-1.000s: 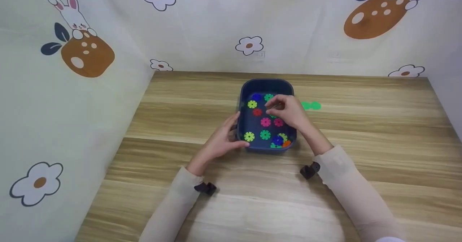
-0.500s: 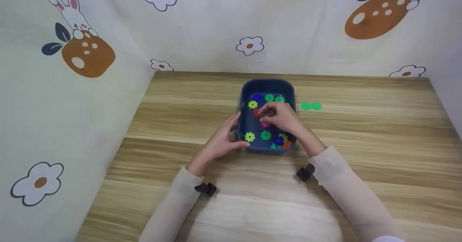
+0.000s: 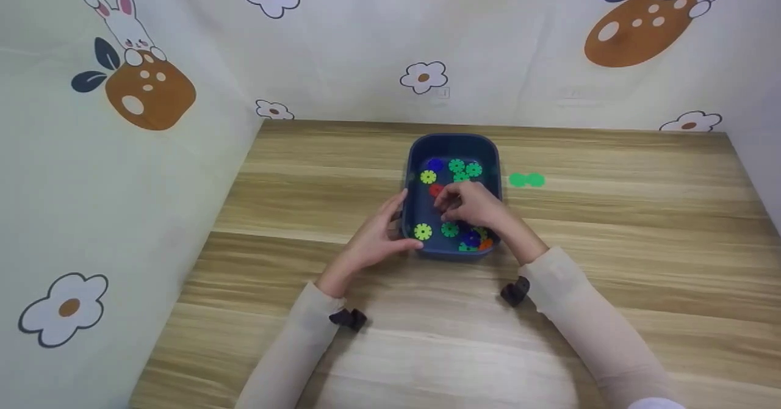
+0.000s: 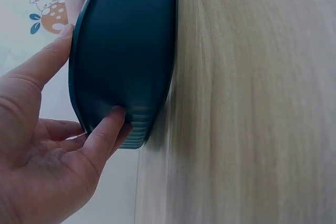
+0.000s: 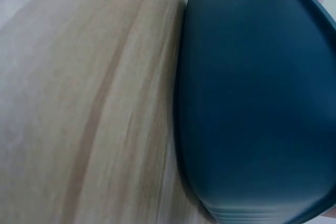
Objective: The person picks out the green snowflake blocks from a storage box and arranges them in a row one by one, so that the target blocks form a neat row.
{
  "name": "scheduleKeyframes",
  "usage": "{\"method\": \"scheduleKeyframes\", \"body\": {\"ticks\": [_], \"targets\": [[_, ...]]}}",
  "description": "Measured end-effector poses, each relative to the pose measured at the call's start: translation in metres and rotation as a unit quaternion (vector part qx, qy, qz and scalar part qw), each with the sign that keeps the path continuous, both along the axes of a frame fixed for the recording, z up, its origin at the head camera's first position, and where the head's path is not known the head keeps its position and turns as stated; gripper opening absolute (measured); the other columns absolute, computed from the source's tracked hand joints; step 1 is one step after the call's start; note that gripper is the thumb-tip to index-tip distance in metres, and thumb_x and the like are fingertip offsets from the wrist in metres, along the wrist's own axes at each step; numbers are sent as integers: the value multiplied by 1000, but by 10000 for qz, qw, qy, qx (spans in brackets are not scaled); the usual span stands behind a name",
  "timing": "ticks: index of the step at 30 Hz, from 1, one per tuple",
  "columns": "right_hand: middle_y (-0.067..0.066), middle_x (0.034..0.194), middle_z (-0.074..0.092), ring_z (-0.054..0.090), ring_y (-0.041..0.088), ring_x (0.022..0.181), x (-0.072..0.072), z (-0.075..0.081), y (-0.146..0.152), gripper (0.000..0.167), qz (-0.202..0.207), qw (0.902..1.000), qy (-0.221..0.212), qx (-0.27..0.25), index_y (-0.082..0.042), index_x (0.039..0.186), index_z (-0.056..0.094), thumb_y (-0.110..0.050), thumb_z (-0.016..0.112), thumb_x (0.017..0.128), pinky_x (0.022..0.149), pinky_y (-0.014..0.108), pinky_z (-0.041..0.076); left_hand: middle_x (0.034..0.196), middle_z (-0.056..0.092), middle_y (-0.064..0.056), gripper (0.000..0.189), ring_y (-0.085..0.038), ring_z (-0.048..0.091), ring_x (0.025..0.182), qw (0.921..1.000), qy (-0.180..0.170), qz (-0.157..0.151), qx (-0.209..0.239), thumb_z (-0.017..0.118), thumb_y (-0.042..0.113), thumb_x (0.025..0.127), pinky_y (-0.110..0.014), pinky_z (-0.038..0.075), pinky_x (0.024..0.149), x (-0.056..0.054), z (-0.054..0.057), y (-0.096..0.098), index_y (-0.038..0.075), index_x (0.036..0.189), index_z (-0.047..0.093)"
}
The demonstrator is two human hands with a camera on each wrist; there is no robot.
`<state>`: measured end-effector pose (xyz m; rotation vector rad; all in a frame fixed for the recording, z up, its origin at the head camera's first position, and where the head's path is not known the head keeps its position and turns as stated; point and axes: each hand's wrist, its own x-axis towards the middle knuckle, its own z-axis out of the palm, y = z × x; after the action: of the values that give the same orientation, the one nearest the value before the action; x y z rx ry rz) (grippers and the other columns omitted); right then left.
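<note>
A dark blue plastic bin (image 3: 421, 143) stands on the table, holding several notched snowflake building discs. My left hand (image 3: 373, 235) holds it at the near left corner. In the left wrist view, the thumb is at the rim and fingers (image 4: 102, 137) press the outer wall. Inside the bin, my right hand (image 3: 473, 204) reaches down with bent fingers beside a red disc (image 3: 435, 190). Whether it pinches a disc, I cannot tell. A yellow disc (image 3: 423, 232) and a green disc (image 3: 449, 229) lie nearer me. In the right wrist view, the bin wall hides that hand's fingers.
Two joined green discs (image 3: 526, 180) lie on the wooden table (image 3: 610, 213) just right of the bin. More green discs (image 3: 473, 169) and a blue disc (image 3: 434, 165) sit at the bin's far end. A patterned curtain wall (image 3: 341, 49) rises behind the table.
My right hand has moved lower and toward me inside the bin, uncovering green discs at the far end and covering the pink discs. The left hand has kept its place.
</note>
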<state>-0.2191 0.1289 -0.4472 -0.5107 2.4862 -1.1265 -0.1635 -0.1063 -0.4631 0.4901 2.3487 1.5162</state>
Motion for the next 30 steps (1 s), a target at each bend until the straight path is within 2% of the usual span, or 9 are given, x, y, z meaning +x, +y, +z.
{"method": "scheduleKeyframes", "body": {"ticks": [10,15,18,22,30], "targets": [[11,101,71,62,21,91,0,0,-1,27,550,9931,-240,1012,-6,106,73,-2,79,80,85,36,56,166,18,-16,103,-36,40,144,9995,142,54,-265,83,29,82,-40,48,111,1,1,0,12,160,18],[9,96,68,58,20,86,1,-1,-2,27,836,9884,82,1265,-7,101,74,-2,82,77,80,33,54,166,19,-17,102,-37,41,143,9993,222,65,-305,83,26,82,-40,48,111,1,2,0,10,160,19],[8,92,66,56,19,83,2,-3,-2,25,870,9869,241,1335,-7,96,73,-2,84,75,75,31,52,166,19,-17,101,-38,40,144,9997,174,54,-181,83,23,82,-40,50,109,1,2,1,8,160,19],[7,89,64,55,19,81,2,-5,-2,23,844,9874,243,1313,-8,91,69,-2,84,74,72,29,49,166,17,-17,101,-38,39,144,10000,50,47,-57,82,22,83,-39,51,108,2,2,1,9,160,18],[9,91,69,61,20,82,1,-7,-2,22,782,9928,152,892,-8,92,69,0,82,76,76,34,56,166,18,-18,101,-38,40,144,9999,53,87,-48,82,23,83,-39,50,109,2,2,1,9,160,18]]}}
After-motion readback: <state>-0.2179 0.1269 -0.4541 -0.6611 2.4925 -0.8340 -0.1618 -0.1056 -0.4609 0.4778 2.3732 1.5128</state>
